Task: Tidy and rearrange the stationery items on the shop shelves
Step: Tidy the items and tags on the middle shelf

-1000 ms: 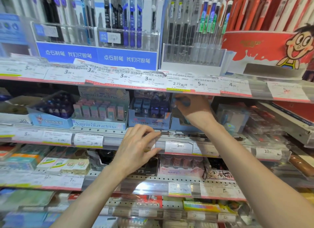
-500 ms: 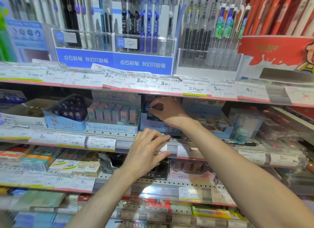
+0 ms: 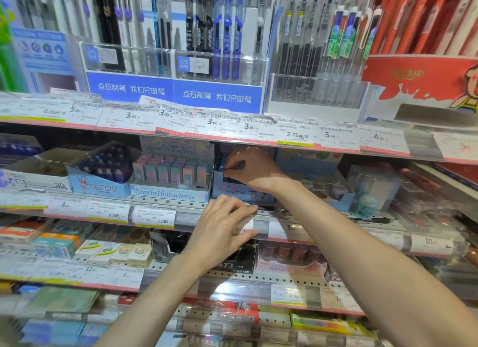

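On the middle shelf stands a blue display box [image 3: 240, 192] of small dark and blue stationery pieces. My right hand [image 3: 254, 169] reaches into it under the upper shelf, fingertips pinching a small dark item [image 3: 227, 169] at the top of the box; the rest of the box's contents are hidden behind the hand. Just below, my left hand [image 3: 219, 230] holds the shelf's clear price rail [image 3: 282, 229], with its fingers over the top edge and its thumb pressed under a price label.
Left of the blue box sit a pastel "Sanrio characters" eraser box [image 3: 165, 194] and a box of purple items [image 3: 103, 189]. Another blue box [image 3: 336, 199] stands to its right. Pen racks [image 3: 217, 95] fill the shelf above; erasers and packets crowd the lower shelves.
My right hand moved left from the right-hand blue box to the blue box in the middle. The view shifted slightly; my left hand stayed on the price rail.
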A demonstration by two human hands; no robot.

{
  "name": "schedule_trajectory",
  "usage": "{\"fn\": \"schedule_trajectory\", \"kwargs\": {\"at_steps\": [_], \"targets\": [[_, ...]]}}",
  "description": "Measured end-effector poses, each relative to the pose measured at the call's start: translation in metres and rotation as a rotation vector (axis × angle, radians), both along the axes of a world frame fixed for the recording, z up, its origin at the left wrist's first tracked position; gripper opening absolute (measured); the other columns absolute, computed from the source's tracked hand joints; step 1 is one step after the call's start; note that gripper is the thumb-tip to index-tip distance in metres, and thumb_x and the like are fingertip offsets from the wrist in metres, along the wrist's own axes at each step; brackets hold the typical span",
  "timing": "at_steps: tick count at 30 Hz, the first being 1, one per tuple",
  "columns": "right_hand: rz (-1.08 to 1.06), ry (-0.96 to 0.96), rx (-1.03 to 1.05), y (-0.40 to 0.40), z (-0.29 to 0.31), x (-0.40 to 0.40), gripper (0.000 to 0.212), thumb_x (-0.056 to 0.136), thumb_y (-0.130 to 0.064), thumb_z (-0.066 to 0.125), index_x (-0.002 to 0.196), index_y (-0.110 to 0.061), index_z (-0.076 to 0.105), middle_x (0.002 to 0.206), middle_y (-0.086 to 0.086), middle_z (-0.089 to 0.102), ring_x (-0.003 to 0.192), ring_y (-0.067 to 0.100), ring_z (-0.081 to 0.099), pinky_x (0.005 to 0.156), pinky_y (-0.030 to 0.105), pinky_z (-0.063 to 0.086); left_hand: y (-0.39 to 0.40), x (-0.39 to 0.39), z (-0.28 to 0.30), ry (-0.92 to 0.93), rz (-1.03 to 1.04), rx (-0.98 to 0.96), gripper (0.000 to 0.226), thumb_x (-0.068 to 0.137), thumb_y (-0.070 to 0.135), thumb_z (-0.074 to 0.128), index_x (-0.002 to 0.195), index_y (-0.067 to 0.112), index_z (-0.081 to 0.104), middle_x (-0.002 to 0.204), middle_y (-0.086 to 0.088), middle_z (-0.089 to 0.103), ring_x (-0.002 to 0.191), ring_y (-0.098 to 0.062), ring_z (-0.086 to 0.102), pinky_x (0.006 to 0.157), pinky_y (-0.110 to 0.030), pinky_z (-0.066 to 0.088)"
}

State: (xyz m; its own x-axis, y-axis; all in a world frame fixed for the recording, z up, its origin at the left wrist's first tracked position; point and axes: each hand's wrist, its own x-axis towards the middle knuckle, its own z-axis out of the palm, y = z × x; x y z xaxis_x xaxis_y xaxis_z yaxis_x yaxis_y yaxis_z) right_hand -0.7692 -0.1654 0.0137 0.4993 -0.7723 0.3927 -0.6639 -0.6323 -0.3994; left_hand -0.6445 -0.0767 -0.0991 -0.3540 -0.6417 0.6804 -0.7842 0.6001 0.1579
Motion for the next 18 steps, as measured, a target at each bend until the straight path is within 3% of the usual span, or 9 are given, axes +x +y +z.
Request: {"fn": "schedule_trajectory", "kwargs": {"at_steps": [9, 12, 16, 18], "targets": [[0.063, 0.005, 0.011, 0.003, 0.0, -0.005, 0.016, 0.089, -0.024, 0.071, 0.099, -0.016, 0.08, 0.105, -0.004, 0.07, 0.098, 0.014, 0.063, 0.093, 0.038, 0.05, 0.001, 0.0, 0.0, 0.001, 0.003, 0.0, 0.052, 0.085, 0.047, 0.07, 0.129, 0.022, 0.062, 0.108, 0.009, 0.058, 0.102, -0.016, 0.051, 0.088, -0.035, 0.045], [-0.016, -0.081, 0.028, 0.009, -0.002, -0.014, 0.02, 0.091, -0.027, 0.069, 0.107, -0.02, 0.077, 0.11, -0.005, 0.071, 0.099, 0.012, 0.064, 0.094, 0.034, 0.052, 0.0, 0.0, 0.001, 0.0, 0.01, -0.008, 0.051, 0.084, 0.047, 0.071, 0.128, 0.023, 0.063, 0.107, 0.01, 0.058, 0.101, -0.015, 0.051, 0.087, -0.035, 0.045], [-0.151, -0.178, 0.002, 0.018, -0.003, -0.042, 0.02, 0.095, -0.025, 0.063, 0.113, -0.023, 0.073, 0.11, -0.008, 0.071, 0.095, 0.009, 0.064, 0.085, 0.018, 0.045, -0.001, -0.001, -0.002, 0.003, 0.018, -0.027, 0.048, 0.083, 0.047, 0.072, 0.124, 0.023, 0.064, 0.106, 0.01, 0.058, 0.101, -0.015, 0.052, 0.087, -0.035, 0.046], [-0.237, -0.132, -0.045, 0.018, -0.004, -0.067, 0.021, 0.096, -0.024, 0.06, 0.113, -0.023, 0.073, 0.114, -0.003, 0.072, 0.102, 0.017, 0.066, 0.087, 0.023, 0.048, -0.001, -0.003, -0.002, 0.011, 0.023, -0.037, 0.047, 0.083, 0.047, 0.073, 0.122, 0.022, 0.065, 0.106, 0.01, 0.058, 0.1, -0.015, 0.052, 0.087, -0.035, 0.046]]}}
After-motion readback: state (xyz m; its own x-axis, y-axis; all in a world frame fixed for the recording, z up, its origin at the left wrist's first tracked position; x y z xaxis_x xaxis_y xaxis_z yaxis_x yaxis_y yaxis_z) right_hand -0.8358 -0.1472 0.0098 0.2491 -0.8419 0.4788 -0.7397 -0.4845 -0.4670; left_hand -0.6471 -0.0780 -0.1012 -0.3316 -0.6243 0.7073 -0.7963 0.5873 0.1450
